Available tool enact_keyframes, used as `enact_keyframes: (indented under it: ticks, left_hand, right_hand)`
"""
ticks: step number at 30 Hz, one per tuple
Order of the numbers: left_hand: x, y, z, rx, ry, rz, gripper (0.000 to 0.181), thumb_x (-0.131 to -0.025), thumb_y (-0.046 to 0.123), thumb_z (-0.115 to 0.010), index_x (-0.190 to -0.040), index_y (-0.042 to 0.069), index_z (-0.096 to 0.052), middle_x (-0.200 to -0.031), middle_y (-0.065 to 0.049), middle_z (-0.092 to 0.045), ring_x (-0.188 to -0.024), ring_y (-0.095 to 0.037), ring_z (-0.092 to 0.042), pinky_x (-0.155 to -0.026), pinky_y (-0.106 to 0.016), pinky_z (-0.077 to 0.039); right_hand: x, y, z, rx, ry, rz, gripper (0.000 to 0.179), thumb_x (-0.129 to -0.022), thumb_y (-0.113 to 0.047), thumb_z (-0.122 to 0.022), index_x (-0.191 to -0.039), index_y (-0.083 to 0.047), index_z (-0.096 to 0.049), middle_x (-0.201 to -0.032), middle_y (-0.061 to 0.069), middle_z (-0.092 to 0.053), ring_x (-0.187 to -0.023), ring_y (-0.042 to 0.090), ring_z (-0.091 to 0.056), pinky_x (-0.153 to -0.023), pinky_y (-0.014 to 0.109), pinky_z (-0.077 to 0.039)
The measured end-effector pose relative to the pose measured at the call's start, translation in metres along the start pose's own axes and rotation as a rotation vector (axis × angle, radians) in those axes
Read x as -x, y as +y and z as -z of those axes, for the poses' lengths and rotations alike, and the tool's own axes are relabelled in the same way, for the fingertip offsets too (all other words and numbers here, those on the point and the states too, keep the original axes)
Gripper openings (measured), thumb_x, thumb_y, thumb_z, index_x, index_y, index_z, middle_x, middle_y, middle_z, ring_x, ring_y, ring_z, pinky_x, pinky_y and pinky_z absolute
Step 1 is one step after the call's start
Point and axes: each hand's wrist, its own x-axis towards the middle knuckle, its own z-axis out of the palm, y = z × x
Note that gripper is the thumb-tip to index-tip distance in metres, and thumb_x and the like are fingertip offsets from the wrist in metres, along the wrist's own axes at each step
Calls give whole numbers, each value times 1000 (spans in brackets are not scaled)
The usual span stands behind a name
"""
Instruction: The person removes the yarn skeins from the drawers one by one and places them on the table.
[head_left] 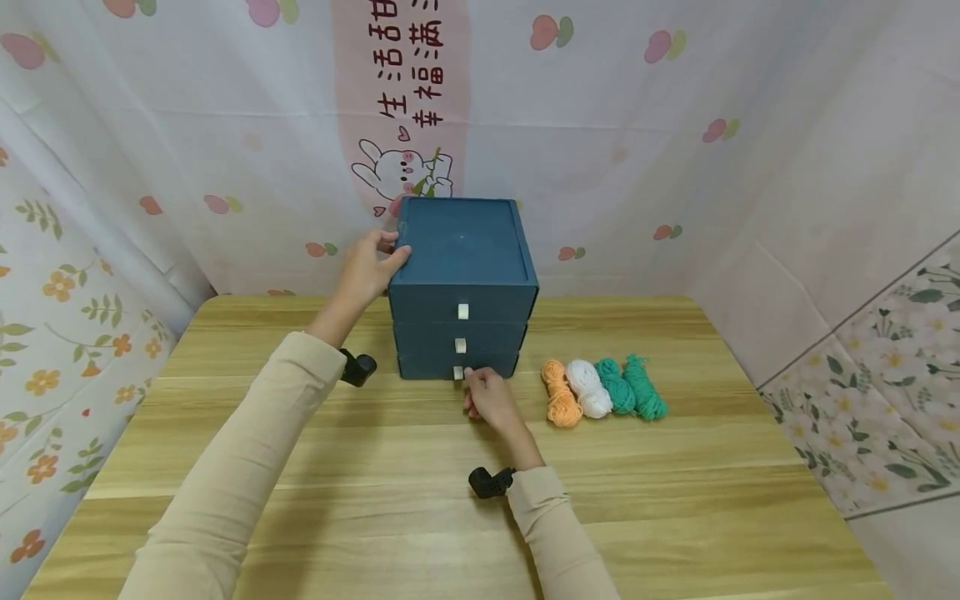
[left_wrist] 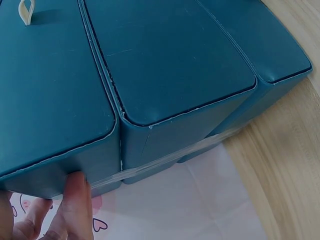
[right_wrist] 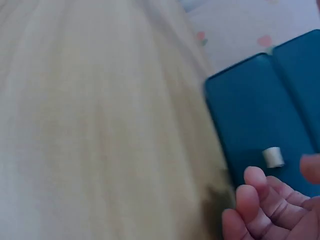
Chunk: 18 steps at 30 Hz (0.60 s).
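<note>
A dark blue three-drawer box [head_left: 461, 242] stands at the back of the table, all drawers closed, each with a small pale pull tab. My left hand [head_left: 369, 265] rests on the box's upper left edge, thumb on top; in the left wrist view its fingers [left_wrist: 77, 200] touch the side wall. Close to the bottom drawer's tab [head_left: 458, 373] is my right hand [head_left: 491, 398]. From the right wrist, its loosely bent fingers [right_wrist: 248, 200] and thumb stand apart, with the pull tab [right_wrist: 273, 157] visible just beyond them and not pinched.
Right of the box lie an orange yarn skein [head_left: 561, 394], a white yarn skein [head_left: 588, 388] and two green ones [head_left: 645, 388] side by side. The wooden table [head_left: 375, 517] ends at a patterned curtain [head_left: 600, 167] behind the box.
</note>
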Motion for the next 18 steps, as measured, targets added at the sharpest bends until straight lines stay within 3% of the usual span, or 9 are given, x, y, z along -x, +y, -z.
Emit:
enact_keyframes:
  ticks: [7,18]
  left_hand:
    - [0,-1,1,10,1,8,49,-95,34,-50,-137,8,-43,-127,-15,-50,-95,-32,-59,-70,-43,-58]
    - [0,-1,1,-4,1,5,49,-95,34,-50,-136,8,-44,-127,-14,-51,-92,-30,-58,-61,-34,-57]
  right_hand:
    - [-5,4,-14,58,34,35,34,-97,-32,-48,-104,-1,-59,-63,10,-61,-48,13,-53,-45,22,-45]
    - [-6,-2,-15,159,37,36,22,-97,-21,-46,-102,-4,-59,-62,6,-60,-49,10,-51,-46,21,-39]
